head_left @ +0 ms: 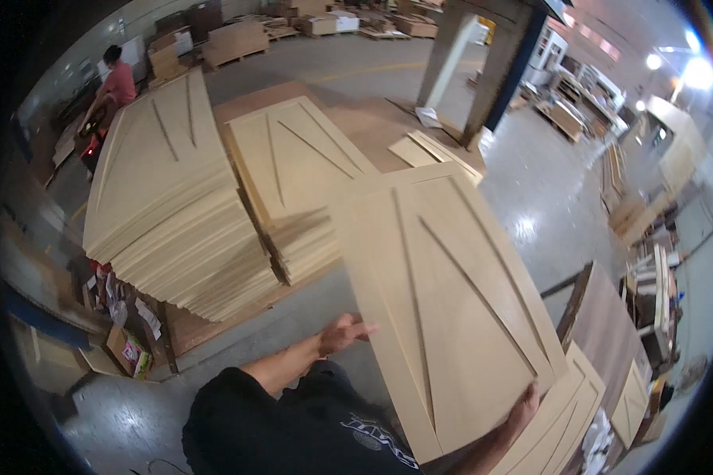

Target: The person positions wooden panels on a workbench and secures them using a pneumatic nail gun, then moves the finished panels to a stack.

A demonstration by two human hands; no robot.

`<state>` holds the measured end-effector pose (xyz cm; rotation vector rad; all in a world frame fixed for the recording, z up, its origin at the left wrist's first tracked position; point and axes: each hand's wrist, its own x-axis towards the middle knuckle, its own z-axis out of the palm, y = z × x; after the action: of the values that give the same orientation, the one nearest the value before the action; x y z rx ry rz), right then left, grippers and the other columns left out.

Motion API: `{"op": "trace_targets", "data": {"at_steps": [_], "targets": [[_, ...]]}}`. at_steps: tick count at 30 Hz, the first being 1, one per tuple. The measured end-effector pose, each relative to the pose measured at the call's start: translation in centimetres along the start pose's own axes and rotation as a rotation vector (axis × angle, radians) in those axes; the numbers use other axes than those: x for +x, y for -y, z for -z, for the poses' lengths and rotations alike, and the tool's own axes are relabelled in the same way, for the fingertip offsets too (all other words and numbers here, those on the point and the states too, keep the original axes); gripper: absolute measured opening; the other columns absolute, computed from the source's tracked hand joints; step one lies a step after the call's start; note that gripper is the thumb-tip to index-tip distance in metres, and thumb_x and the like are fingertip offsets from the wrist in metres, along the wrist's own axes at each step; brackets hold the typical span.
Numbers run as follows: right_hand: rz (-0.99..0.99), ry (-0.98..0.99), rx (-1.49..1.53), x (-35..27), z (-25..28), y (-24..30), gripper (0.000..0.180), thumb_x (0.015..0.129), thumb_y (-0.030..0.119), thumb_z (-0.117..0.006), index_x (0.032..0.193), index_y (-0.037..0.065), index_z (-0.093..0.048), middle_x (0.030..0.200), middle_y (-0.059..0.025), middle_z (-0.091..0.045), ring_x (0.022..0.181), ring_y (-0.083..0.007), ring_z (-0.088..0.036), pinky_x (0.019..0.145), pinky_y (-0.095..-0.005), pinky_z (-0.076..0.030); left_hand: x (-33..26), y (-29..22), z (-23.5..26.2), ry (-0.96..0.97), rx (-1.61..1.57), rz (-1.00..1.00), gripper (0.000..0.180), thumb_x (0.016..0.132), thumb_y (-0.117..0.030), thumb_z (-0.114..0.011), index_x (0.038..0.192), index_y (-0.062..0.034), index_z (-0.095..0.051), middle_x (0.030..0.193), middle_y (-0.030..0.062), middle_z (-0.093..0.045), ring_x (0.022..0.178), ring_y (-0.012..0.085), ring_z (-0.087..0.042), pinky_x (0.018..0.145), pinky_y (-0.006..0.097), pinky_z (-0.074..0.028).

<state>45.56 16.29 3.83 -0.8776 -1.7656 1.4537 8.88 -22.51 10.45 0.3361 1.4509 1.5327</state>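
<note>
Panel (pixel 467 340) in both hands, just in front of the black shirt (pixel 293 427), face turned up toward the head, long edges slanting from upper left to lower right. Left hand (pixel 342 334) grasping the long left edge about midway, fingers curled, tips partly hidden. Right hand (pixel 523 407) grasping the short near edge toward its right corner, one digit over the face, the rest out of sight behind. Left forearm (pixel 281 362) angled out from the short sleeve, across to the right and slightly upward; right forearm (pixel 483 457) up from the lower rim, partly covered by the panel.

Past the far left corner, low stack (pixel 293 146) overlapped in view; touching or apart, impossible to tell. Left of that, across a narrow gap, tall stack (pixel 162 134), layered edges toward the body. Under both, brown base (pixel 194 336), with a strip of grey floor (pixel 523 218) between base and shirt. Beyond the far edge, near the column (pixel 444 71), loose strips (pixel 436 154). Off the right edge, a wide stretch of the same floor, up to the column. Tighter at the near right corner: second panel (pixel 582 388) partly hidden just beyond, leaning over a brown board (pixel 602 317). Well apart, upper left: co-worker (pixel 120 83).
</note>
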Motion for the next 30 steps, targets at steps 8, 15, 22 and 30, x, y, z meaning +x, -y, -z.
{"op": "trace_targets", "data": {"at_steps": [8, 15, 22, 30], "targets": [[-0.24, 0.042, 0.319, 11.0, -38.5, 8.0, 0.04, 0.103, 0.028, -0.055, 0.128, -0.002, -0.063, 0.114, -0.0127, -0.07, 0.102, -0.0259, -0.068, 0.09, -0.0395, -0.054, 2.4, 1.5, 17.6, -0.575, -0.602, -0.255, 0.038, 0.1, -0.032, -0.059, 0.128, -0.0074, -0.065, 0.121, 0.0093, -0.069, 0.109, 0.0163, -0.068, 0.093, 0.037, -0.055], [-0.492, 0.592, 0.392, 15.3, -58.6, 11.1, 0.033, 0.101, 0.04, -0.063, 0.11, 0.007, -0.062, 0.093, -0.0051, -0.063, 0.073, -0.0157, -0.061, 0.057, -0.0303, -0.048, 2.3, -1.7, 19.7, -0.669, -0.337, -0.355, 0.056, 0.103, -0.031, -0.056, 0.149, -0.0088, -0.034, 0.13, 0.0099, -0.064, 0.107, 0.0207, -0.07, 0.075, 0.033, -0.058], [-0.466, 0.84, -0.179, 16.7, -62.2, 16.3, 0.041, 0.105, 0.041, -0.057, 0.113, 0.002, -0.067, 0.095, -0.0092, -0.073, 0.078, -0.0217, -0.073, 0.062, -0.0302, -0.051, 0.3, -5.0, 19.9, -0.656, -0.519, -0.248, 0.062, 0.107, -0.028, -0.053, 0.157, -0.0116, -0.02, 0.122, 0.0173, -0.068, 0.094, 0.0285, -0.075, 0.074, 0.043, -0.063], [0.107, 0.548, -0.169, 8.1, -37.6, 24.3, 0.019, 0.103, 0.011, -0.059, 0.106, -0.004, -0.071, 0.088, -0.012, -0.075, 0.08, -0.0193, -0.074, 0.074, -0.0316, -0.057, 2.5, 1.6, 13.1, 0.005, -0.037, 0.092, 0.045, 0.109, -0.022, -0.051, 0.15, -0.004, -0.046, 0.122, 0.0146, -0.072, 0.101, 0.0186, -0.071, 0.071, 0.03, -0.059]]}}
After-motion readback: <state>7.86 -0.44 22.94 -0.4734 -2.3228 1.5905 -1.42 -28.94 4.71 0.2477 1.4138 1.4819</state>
